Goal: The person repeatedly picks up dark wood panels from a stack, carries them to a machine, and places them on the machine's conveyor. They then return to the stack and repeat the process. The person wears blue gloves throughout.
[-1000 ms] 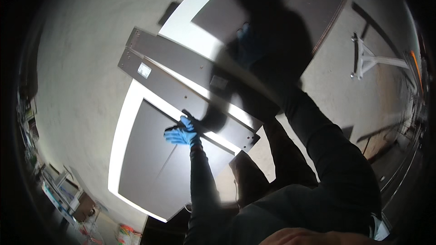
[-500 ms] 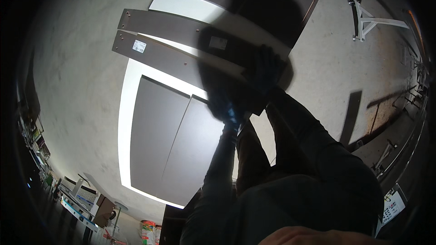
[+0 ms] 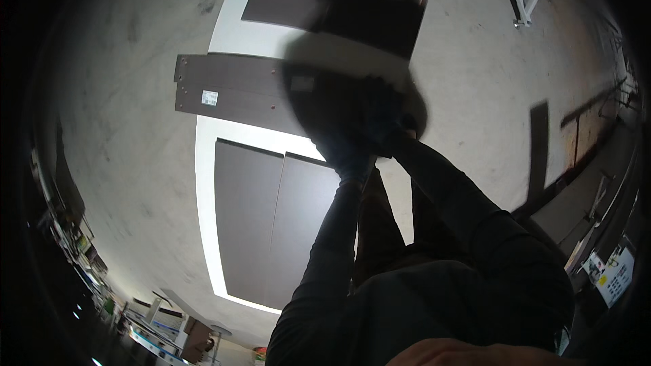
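Two dark narrow boards (image 3: 237,95), laid side by side, are being reached across a white sheet (image 3: 203,163) on the concrete floor (image 3: 115,163) in the head view. Their right end is being met by the left hand (image 3: 349,156) and right hand (image 3: 390,122), both lost in deep shadow. How far either hand is being opened cannot be told.
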Demonstrator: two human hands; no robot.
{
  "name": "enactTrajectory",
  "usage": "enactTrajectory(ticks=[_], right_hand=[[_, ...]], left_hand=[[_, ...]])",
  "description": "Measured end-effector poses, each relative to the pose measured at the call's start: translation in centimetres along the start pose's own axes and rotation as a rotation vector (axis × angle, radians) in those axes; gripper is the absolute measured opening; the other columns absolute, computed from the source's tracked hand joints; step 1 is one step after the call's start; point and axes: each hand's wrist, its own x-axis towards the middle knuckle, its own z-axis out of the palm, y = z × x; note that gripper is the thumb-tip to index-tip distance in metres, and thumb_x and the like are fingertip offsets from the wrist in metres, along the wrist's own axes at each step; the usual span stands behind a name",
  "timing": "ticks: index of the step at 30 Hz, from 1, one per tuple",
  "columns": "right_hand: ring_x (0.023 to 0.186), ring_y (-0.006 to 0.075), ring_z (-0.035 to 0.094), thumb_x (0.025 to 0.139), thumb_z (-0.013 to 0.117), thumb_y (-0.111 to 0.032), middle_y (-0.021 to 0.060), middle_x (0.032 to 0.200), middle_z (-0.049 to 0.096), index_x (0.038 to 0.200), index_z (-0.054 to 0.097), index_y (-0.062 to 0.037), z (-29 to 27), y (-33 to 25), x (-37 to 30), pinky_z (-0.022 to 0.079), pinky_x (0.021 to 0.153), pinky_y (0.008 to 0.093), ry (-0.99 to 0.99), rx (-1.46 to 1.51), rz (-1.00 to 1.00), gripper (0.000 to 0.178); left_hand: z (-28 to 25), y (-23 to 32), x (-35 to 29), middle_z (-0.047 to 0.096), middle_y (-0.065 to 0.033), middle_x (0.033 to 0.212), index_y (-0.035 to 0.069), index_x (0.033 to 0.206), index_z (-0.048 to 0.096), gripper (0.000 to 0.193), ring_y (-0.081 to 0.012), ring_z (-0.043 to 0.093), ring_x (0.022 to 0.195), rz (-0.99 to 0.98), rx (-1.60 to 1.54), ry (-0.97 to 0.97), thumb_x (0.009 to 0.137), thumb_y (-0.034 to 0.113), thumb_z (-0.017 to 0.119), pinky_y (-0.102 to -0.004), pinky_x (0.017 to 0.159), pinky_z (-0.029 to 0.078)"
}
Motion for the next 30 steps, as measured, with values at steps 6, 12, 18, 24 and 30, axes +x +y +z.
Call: enactTrajectory(ticks=[6, 12, 18, 24, 30], right_hand=[[0.15, 0.0417, 0.033, 0.096, 0.062, -0.042, 0.0253, 0.16, 0.039, 0.158, 0.038, -0.0043, 4.3, 7.4, -6.6, 0.023, 0.122, 0.0597, 0.282, -0.031, -0.145, 0.077], [0.132, 0.0358, 0.051, 0.089, 0.067, -0.04, 0.0141, 0.132, 0.061, 0.122, 0.066, -0.0087, 3.2, 14.8, -19.6, 0.041, 0.106, 0.0579, 0.306, -0.162, -0.005, 0.046], [0.126, 0.0327, 0.057, 0.091, 0.064, -0.051, 0.0126, 0.13, 0.064, 0.133, 0.064, -0.0093, 0.9, 23.1, -36.6, 0.047, 0.097, 0.0504, -0.256, 0.082, 0.382, 0.059], [0.128, 0.0371, 0.061, 0.096, 0.055, -0.054, 0.0207, 0.136, 0.066, 0.139, 0.061, -0.0063, 3.4, 31.4, -55.0, 0.049, 0.107, 0.0458, -0.269, 0.518, 0.933, 0.065], [0.128, 0.037, 0.061, 0.094, 0.053, -0.053, 0.0204, 0.136, 0.066, 0.136, 0.064, -0.0055, 9.0, 30.6, -69.0, 0.047, 0.108, 0.0463, 0.186, 0.852, 1.392, 0.064]], left_hand=[[0.6, 0.3, -1.6, 0.016, -0.0297, 0.164, -0.008, 0.16, -0.006, 0.153, -0.0435, 0.013, 0.155, -0.1, -0.097, -0.069, 0.063, 0.067, 0.085, -0.0474, 0.13, 0.008], [1.3, -1.0, 0.3, 0.037, -0.0315, 0.153, -0.01, 0.154, 0.027, 0.115, -0.0472, 0.031, 0.147, 0.111, 0.393, -0.024, 0.075, 0.05, 0.085, -0.0503, 0.123, 0.029], [0.4, 2.1, 0.5, 0.063, -0.0184, 0.123, 0.011, 0.129, 0.062, 0.069, -0.0372, 0.057, 0.121, 0.29, 0.565, -0.076, 0.074, 0.046, 0.083, -0.0499, 0.098, 0.049], [6.0, 5.5, -7.3, 0.05, -0.0383, 0.143, -0.003, 0.155, 0.037, 0.091, -0.0571, 0.053, 0.129, 0.602, 0.767, 0.136, 0.093, 0.06, 0.061, -0.0611, 0.103, 0.048], [19.0, 12.9, -21.8, 0.057, -0.0282, 0.139, -0.003, 0.136, 0.06, 0.067, -0.0448, 0.059, 0.122, 1.593, 0.419, -0.057, 0.096, 0.05, 0.064, -0.0539, 0.097, 0.05]])
